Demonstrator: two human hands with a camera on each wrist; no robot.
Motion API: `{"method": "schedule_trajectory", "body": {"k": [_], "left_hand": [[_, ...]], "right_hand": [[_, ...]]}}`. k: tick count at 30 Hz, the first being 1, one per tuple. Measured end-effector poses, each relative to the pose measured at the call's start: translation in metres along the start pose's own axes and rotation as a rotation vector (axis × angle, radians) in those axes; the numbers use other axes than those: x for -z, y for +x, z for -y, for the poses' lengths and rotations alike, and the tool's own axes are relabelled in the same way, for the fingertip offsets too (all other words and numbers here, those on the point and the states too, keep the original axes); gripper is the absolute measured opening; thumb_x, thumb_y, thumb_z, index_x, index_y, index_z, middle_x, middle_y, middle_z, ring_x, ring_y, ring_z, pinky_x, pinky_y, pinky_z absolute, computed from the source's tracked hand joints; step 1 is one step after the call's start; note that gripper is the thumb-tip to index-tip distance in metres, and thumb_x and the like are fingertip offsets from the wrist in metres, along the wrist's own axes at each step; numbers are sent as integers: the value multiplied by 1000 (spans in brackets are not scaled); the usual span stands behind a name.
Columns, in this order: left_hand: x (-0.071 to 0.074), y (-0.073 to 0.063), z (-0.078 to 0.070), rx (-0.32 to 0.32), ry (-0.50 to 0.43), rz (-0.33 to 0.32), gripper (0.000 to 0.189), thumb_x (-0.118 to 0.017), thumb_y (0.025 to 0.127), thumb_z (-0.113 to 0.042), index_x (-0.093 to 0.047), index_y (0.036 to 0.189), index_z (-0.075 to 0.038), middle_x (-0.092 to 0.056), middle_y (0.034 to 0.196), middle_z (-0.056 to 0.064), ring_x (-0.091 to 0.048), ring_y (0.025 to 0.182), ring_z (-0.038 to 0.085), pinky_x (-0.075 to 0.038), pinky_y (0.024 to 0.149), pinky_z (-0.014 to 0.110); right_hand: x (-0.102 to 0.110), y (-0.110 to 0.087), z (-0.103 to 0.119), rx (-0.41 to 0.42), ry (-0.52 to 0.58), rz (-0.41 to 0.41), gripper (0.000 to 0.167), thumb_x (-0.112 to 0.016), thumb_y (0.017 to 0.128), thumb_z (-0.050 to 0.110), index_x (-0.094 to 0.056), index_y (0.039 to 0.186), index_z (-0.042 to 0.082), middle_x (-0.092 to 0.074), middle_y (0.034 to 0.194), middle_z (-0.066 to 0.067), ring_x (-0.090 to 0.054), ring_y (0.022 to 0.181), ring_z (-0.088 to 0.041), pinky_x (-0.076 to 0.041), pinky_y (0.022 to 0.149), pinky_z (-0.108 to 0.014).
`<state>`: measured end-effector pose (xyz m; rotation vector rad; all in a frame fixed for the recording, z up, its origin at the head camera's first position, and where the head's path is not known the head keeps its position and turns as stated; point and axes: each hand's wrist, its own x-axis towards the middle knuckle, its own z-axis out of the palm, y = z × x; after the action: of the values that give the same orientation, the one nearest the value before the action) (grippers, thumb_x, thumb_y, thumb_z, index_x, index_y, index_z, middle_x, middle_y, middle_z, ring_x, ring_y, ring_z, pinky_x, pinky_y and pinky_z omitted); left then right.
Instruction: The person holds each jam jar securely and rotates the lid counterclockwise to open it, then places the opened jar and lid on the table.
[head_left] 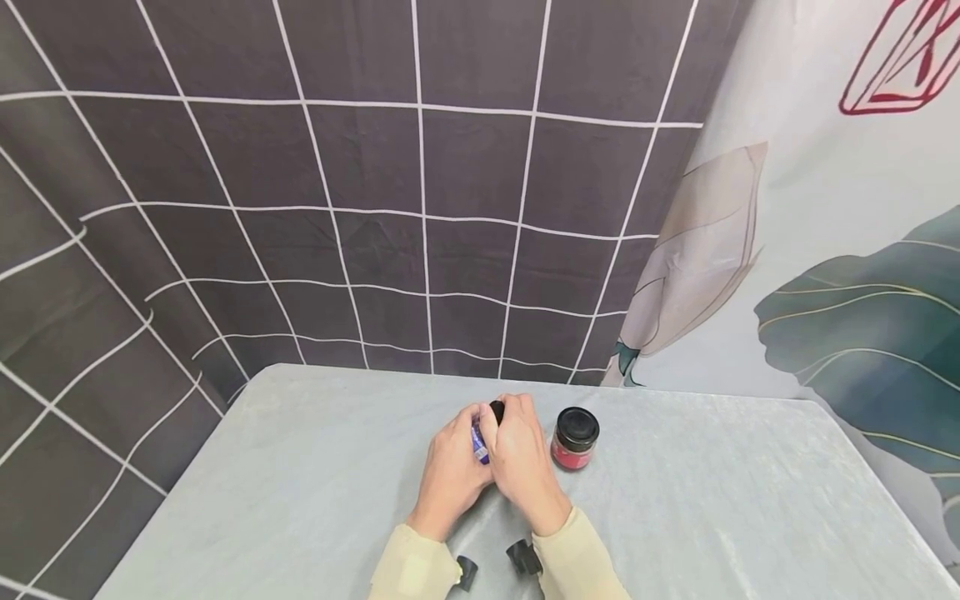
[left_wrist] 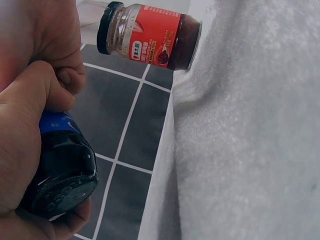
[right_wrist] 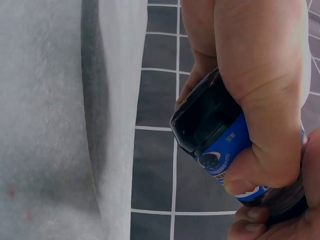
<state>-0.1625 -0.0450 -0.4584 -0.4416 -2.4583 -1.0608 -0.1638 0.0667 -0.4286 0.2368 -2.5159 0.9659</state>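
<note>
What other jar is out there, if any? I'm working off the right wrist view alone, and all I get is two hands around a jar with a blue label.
Observer: The head view shows a red jar standing just to the right of the right hand.
Operator: Is that one open or closed?
Observer: Closed; a dark lid sits on it.
Operator: Can you see underneath what's being held?
Observer: Yes, in the left wrist view the blue jar shows its dark underside, with raised marks on it.
</note>
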Motion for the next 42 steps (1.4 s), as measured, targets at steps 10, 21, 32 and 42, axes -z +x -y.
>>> {"method": "schedule_trajectory", "body": {"k": [10,21,32,42], "left_hand": [[0,0,0,21,-20,15,62,-83,74,-30,-60,122,2,-70,109,13,-69,98,26,-55,85,42],[1,0,0,40,-20,31,64,-85,72,-29,-60,123,1,-70,106,11,-68,92,25,-55,80,41],[2,0,1,54,-23,40,65,-85,70,-28,-60,123,1,-70,103,12,-68,88,26,-55,78,41],[3,0,0,51,-16,40,67,-86,69,-28,-60,123,2,-70,103,13,-68,88,26,-55,78,40]], "right_hand": [[1,2,-2,15,11,34,34,-51,103,27,-60,105,-6,-55,99,-15,-59,89,-28,-52,83,-46],[3,2,-4,45,27,61,32,-51,104,27,-60,105,-3,-53,99,-12,-56,85,-23,-51,81,-44],[2,2,-7,83,33,49,29,-54,103,27,-60,104,-2,-53,99,-11,-56,85,-23,-51,81,-43],[2,2,-8,103,41,53,28,-54,103,27,-59,105,-1,-52,99,-10,-56,85,-23,-51,82,-42]]}}
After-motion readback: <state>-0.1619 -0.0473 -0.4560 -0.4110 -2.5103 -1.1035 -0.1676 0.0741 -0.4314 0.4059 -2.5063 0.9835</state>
